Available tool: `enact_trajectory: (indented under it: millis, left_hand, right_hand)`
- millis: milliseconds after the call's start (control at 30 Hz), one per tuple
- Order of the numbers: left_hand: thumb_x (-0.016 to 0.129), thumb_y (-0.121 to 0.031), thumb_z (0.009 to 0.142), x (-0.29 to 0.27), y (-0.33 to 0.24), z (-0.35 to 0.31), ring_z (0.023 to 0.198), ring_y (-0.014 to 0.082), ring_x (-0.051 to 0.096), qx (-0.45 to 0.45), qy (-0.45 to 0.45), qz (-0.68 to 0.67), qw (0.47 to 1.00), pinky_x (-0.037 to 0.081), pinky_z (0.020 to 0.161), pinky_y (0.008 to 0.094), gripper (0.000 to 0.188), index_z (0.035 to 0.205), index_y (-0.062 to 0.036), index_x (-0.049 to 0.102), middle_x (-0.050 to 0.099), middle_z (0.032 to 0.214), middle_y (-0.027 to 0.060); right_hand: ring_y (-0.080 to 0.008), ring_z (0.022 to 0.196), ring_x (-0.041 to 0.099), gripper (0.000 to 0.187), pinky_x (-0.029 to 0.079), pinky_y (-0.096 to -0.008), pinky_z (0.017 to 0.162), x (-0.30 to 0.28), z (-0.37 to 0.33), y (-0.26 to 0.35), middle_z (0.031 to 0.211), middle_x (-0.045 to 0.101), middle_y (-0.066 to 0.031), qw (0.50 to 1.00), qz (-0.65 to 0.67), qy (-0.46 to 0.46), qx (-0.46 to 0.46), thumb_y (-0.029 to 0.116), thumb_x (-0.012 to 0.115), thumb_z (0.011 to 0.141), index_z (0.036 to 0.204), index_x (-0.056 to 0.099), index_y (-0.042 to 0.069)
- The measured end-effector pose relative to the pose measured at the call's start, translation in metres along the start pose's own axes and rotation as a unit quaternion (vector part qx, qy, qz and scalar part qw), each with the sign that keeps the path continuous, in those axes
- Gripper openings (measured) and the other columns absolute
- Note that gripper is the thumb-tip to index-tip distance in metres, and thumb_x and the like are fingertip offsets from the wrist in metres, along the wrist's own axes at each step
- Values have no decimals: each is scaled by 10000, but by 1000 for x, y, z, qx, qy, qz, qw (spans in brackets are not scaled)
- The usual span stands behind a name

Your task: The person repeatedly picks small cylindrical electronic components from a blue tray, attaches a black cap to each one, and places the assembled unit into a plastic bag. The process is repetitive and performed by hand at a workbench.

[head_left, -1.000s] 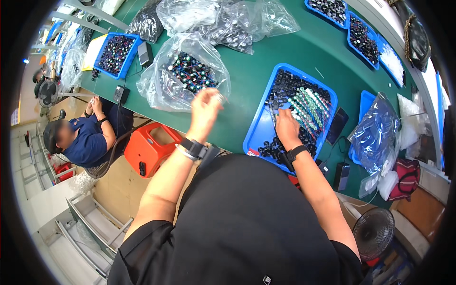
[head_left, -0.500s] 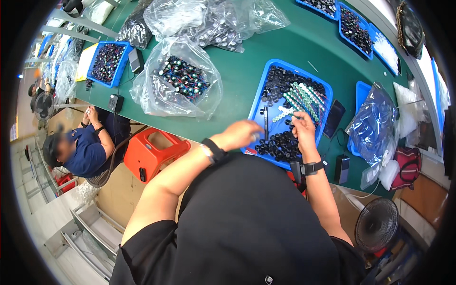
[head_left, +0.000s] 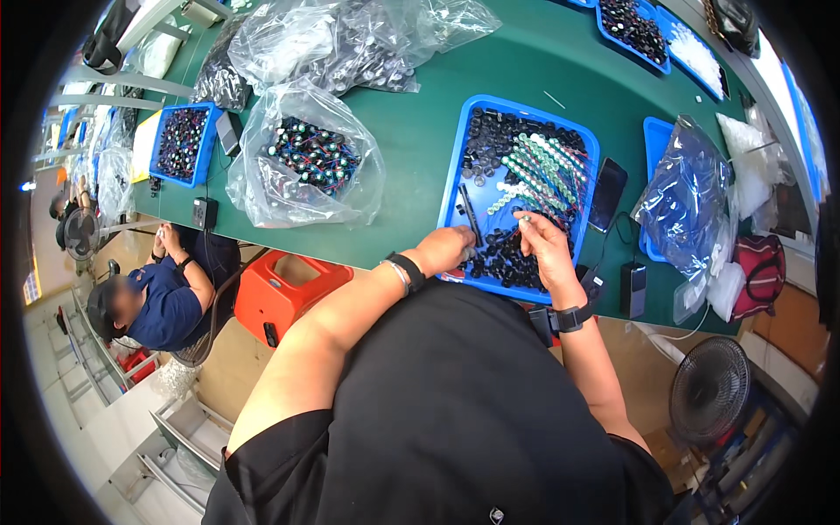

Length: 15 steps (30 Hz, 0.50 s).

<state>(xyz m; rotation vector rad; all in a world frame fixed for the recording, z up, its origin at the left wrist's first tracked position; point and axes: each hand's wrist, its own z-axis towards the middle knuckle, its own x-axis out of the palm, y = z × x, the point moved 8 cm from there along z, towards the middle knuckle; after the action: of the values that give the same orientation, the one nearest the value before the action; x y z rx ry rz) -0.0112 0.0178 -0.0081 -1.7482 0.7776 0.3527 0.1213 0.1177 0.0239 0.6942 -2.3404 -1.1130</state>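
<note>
Black pieces (head_left: 512, 267) between hands (head_left: 444, 250), inside blue tray (head_left: 483, 199); pale strips (head_left: 542, 166) beyond.

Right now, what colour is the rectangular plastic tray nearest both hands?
The tray is blue; head view.

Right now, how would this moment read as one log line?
left hand: over near-left corner of blue tray, beside black parts | right hand: pinching small part above tray | clear bag: open, wired parts inside

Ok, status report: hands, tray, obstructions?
Left grip at blue tray's near-left corner, hold unclear. Right grip apparently pinching small piece over tray. Dark stick near left grip, possible obstruction.
</note>
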Motion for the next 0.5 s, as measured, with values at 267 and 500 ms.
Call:
enact_trajectory:
  millis: [267,500]
  left_hand:
    - [595,-89,762,19,-23,7,922,303,597,108,29,101,989,496,814,382,312,1071,-56,617,576,1073,92]
    - [598,-46,739,18,-12,11,1001,300,561,72,-25,67,995,488,837,375,300,1038,-37,615,556,1060,112]
  right_hand:
    - [-94,753,568,209,460,-234,704,7,3,-7,868,610,-30,999,-14,14,-35,123,519,945,1116,571,14]
    - [-92,729,566,172,447,-233,680,10,-1,-11,842,616,-31,1000,-8,12,-16,155,541,937,1049,557,26]
